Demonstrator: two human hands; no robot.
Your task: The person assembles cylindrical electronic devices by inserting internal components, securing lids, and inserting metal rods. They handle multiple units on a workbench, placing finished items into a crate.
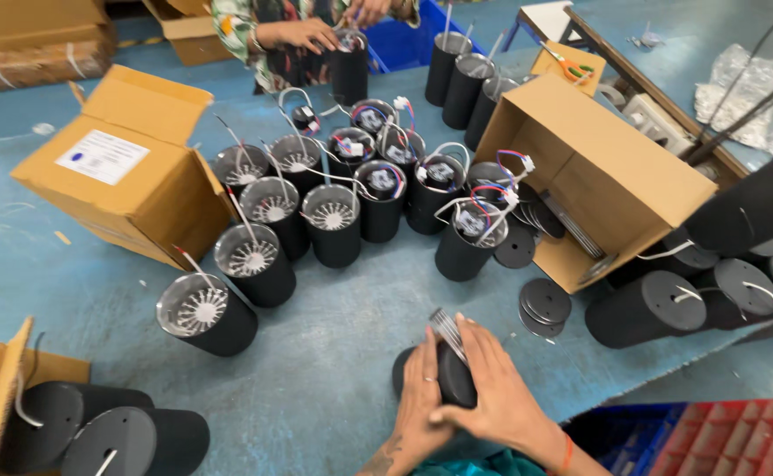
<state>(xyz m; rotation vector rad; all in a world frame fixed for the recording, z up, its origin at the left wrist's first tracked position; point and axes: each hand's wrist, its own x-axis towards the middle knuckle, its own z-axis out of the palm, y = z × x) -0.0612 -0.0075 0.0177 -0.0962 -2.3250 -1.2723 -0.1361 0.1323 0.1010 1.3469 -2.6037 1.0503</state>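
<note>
Both my hands grip one black cylinder lamp housing [453,377] at the near edge of the blue table [334,370]. My left hand [419,405] wraps its left side and my right hand [497,392] covers its right side. A ribbed metal heat sink [448,331] sticks out of its top. Just beyond stand several upright black housings, some showing silver finned insides [247,250], others holding wired drivers [472,220]. A small stack of black round caps [544,304] lies to the right of my hands.
An open cardboard box [607,181] lies on its side at right, another box [126,167] at left. Black cylinders lie at the right edge [646,308] and lower left [109,436]. Across the table another person's hands [303,33] hold a cylinder. Red and blue bins [721,432] sit lower right.
</note>
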